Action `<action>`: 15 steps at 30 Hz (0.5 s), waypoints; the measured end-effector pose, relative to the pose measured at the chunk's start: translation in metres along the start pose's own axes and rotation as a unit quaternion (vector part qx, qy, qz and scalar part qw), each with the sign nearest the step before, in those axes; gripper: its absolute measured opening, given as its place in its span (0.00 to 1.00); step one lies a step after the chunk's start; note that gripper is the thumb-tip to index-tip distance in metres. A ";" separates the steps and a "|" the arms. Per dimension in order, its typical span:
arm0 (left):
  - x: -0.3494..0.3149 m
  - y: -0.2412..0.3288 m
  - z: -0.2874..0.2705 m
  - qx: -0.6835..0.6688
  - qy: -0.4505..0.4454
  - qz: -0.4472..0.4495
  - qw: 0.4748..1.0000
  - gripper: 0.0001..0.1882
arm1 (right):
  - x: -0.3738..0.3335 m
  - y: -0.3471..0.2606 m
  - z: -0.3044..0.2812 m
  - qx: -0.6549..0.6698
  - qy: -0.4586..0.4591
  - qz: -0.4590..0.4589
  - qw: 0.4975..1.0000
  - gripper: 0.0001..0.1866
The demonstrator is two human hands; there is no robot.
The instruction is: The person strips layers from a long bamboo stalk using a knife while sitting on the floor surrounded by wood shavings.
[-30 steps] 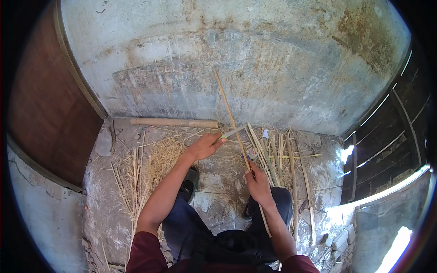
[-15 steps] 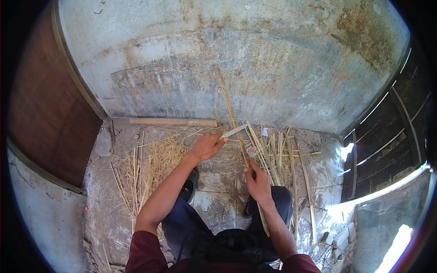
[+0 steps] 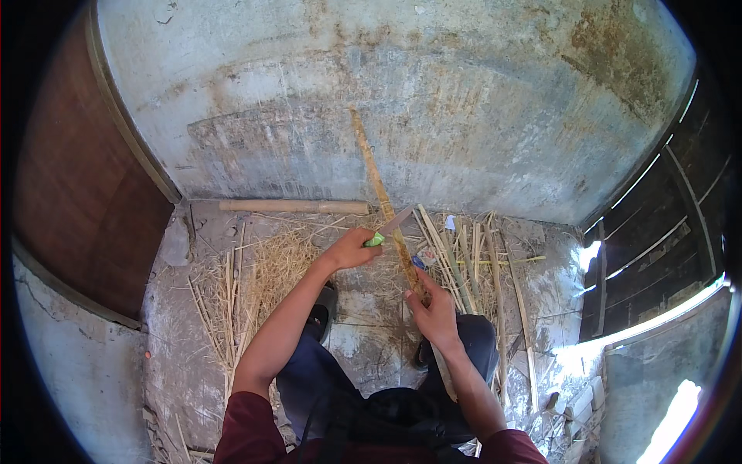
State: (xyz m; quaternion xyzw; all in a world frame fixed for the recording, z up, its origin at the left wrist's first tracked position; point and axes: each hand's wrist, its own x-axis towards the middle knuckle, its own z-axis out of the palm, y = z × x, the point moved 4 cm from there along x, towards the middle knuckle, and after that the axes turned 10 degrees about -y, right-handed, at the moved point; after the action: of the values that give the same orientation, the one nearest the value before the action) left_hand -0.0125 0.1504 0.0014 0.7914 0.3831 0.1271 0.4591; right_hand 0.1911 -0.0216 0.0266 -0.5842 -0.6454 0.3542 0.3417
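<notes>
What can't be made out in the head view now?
Head view:
Part of the knife handle: hidden by the left hand.
Gripped part of the tan strip: hidden by the right hand.
Blue thing near the right hand: too small to identify.
Brown panel: cut off by the picture's dark rim.

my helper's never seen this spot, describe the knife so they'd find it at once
Find the stained wall, then the left hand below it in view. That hand grips the knife, its blade crossing a long bamboo strip. Its bright green handle sets it apart from the straw-coloured strips nearby.
</notes>
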 end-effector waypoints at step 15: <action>0.001 0.005 0.000 0.122 0.104 -0.081 0.984 0.24 | 0.000 0.004 0.010 0.007 0.025 -0.041 0.999 0.24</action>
State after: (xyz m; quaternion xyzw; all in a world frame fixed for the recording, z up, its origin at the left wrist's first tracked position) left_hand -0.0093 0.1498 0.0060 0.7903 0.5039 0.1239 0.3259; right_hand 0.1846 -0.0215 0.0183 -0.5635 -0.6578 0.3297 0.3757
